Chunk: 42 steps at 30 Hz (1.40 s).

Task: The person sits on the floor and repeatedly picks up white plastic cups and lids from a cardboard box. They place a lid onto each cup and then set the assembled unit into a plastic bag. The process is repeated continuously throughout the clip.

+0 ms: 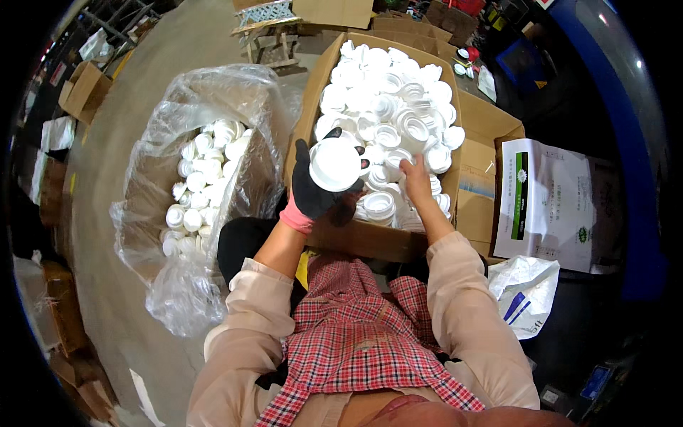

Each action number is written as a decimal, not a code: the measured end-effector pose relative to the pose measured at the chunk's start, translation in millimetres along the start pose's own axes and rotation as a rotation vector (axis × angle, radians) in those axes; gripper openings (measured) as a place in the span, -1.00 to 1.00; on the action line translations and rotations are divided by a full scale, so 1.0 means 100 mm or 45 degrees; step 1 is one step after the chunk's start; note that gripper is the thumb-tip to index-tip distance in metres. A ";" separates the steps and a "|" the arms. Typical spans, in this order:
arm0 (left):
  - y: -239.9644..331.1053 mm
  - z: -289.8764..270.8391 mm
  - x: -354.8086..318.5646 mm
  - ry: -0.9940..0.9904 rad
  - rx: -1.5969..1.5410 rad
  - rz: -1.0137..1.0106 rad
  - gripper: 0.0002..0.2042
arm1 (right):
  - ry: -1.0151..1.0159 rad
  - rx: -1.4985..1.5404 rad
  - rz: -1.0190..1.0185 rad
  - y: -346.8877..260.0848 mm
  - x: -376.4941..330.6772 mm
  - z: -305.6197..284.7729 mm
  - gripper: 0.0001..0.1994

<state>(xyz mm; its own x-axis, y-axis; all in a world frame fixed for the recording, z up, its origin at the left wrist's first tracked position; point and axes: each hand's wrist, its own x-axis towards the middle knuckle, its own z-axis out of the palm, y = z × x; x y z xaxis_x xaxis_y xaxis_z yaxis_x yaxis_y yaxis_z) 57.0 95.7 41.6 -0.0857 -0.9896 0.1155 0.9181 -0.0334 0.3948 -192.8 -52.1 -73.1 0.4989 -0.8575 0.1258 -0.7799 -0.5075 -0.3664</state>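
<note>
My left hand (317, 186) wears a black glove with a pink cuff and is closed around a white round plastic cap (336, 164), its rimmed face turned up. It is over the near left part of a cardboard box (310, 107) heaped with similar white plastic caps (388, 135). My bare right hand (418, 183) reaches into the heap from the near side. Its fingers are curled down among the caps, with a cap just beside the thumb. Whatever those fingers grip is hidden.
To the left stands a carton lined with a clear plastic bag (213, 89), partly filled with white caps (203, 174). At right lie a printed white carton (548, 206) and a crumpled white bag (525, 293). A small rack (267, 18) stands beyond on the grey floor (171, 43).
</note>
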 end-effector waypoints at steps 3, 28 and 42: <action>-0.03 -0.04 -0.01 0.033 0.327 0.084 -0.34 | 0.061 0.387 -0.359 -0.47 0.08 -0.45 -0.75; -0.31 0.59 -0.06 0.008 0.878 0.390 -0.47 | 0.276 0.696 -0.686 -1.55 -0.38 -1.45 -0.28; -0.32 0.44 -0.06 0.086 1.224 0.412 -0.41 | 0.283 0.638 -0.669 -1.56 -0.38 -1.44 -0.28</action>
<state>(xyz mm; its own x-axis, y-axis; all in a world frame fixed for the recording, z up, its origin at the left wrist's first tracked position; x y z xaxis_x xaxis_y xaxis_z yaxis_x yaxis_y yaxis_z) 10.7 108.7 68.2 0.1609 -0.9380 0.3069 0.1910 0.3347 0.9228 -144.5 47.7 112.4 0.6282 -0.5371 0.5629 -0.1692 -0.8005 -0.5750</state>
